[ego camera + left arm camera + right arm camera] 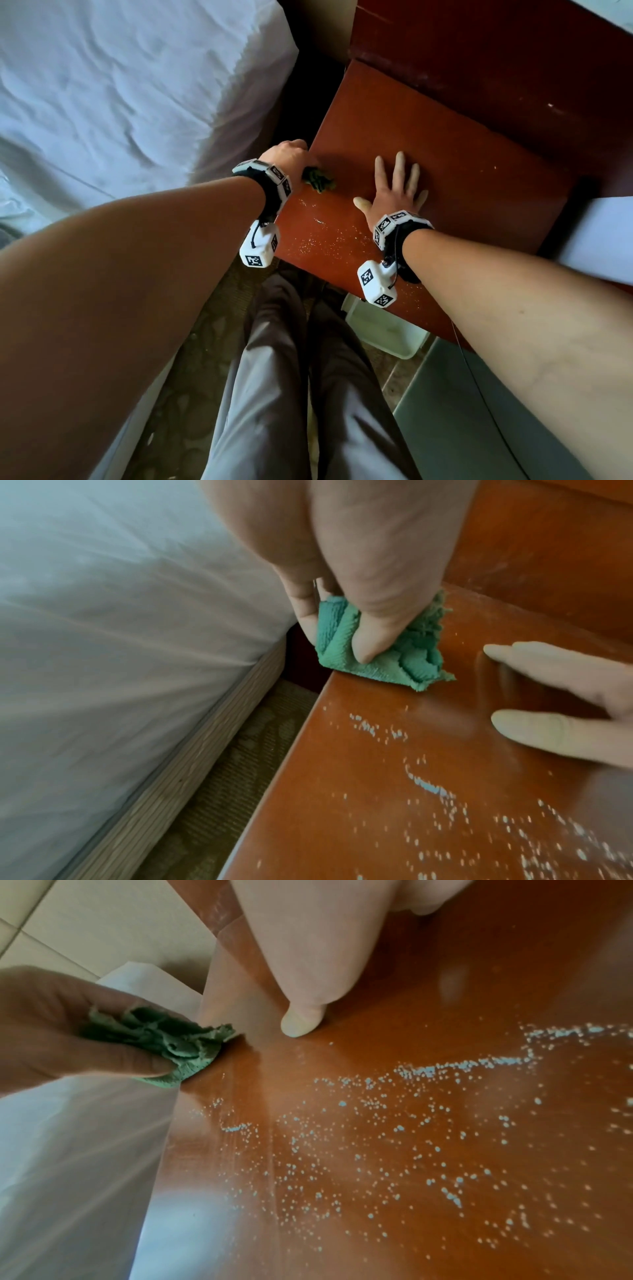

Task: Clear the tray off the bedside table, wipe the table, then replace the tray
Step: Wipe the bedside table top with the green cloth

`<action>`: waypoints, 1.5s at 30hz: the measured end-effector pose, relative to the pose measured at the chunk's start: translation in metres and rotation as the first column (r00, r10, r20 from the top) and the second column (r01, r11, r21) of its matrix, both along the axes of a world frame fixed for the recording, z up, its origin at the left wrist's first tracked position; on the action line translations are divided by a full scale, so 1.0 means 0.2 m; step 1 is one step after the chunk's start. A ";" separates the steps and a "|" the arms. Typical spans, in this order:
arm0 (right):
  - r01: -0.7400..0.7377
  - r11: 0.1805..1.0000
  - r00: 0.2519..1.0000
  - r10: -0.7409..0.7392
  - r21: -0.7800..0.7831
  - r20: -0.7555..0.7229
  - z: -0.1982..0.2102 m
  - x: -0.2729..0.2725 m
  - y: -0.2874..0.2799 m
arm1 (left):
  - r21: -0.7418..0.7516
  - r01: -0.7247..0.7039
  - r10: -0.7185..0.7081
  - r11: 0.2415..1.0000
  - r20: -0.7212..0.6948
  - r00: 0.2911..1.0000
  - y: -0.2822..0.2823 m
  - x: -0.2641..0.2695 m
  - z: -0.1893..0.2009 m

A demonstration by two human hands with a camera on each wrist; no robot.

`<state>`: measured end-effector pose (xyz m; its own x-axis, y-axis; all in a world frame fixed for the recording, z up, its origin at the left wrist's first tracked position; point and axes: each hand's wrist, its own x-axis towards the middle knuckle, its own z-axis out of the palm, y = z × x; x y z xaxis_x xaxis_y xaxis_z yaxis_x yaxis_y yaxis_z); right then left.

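Note:
The reddish-brown bedside table (462, 164) has a glossy top speckled with small white droplets (377, 1137) near its front. My left hand (291, 154) grips a crumpled green cloth (377, 653) and presses it on the table's left edge, beside the bed. The cloth (318, 180) pokes out below that hand in the head view. My right hand (394, 192) lies flat on the tabletop with fingers spread, just right of the cloth. A white tray (383, 329) sits on the floor in front of the table, partly hidden by my right wrist.
A bed with a white sheet (120, 102) stands close on the left, with a narrow dark gap to the table. A dark red headboard panel (513, 68) rises behind the table. A second white sheet (603, 236) shows at the right. Patterned carpet (222, 791) covers the floor.

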<state>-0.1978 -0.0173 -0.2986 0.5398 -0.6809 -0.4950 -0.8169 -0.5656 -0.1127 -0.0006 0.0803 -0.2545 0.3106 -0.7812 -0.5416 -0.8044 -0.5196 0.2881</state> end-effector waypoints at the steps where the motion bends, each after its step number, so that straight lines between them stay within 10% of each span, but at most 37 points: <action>1: -0.002 1.000 1.000 0.002 -0.007 0.015 0.00 0.00 0.00 | 0.020 0.001 -0.001 1.000 -0.005 1.000 0.01 -0.02 0.00; 16: 0.015 1.000 0.999 -0.015 0.012 0.041 -0.03 0.00 0.01 | 0.146 -0.026 0.045 0.989 -0.124 0.991 0.34 -0.20 -0.03; 27: -0.012 1.000 0.999 0.012 -0.011 0.052 -0.03 -0.02 0.01 | -0.158 -0.319 0.318 0.935 -0.031 0.948 0.04 -0.08 0.04; 45: 0.015 1.000 0.999 -0.016 0.012 0.041 0.01 -0.02 0.01 | 0.069 -0.082 0.089 0.994 -0.105 0.990 0.25 -0.37 -0.05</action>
<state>-0.2011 -0.0144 -0.2975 0.5494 -0.6836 -0.4805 -0.8200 -0.5516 -0.1528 -0.0746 0.1300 -0.2639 0.3116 -0.7169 -0.6237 -0.7222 -0.6052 0.3349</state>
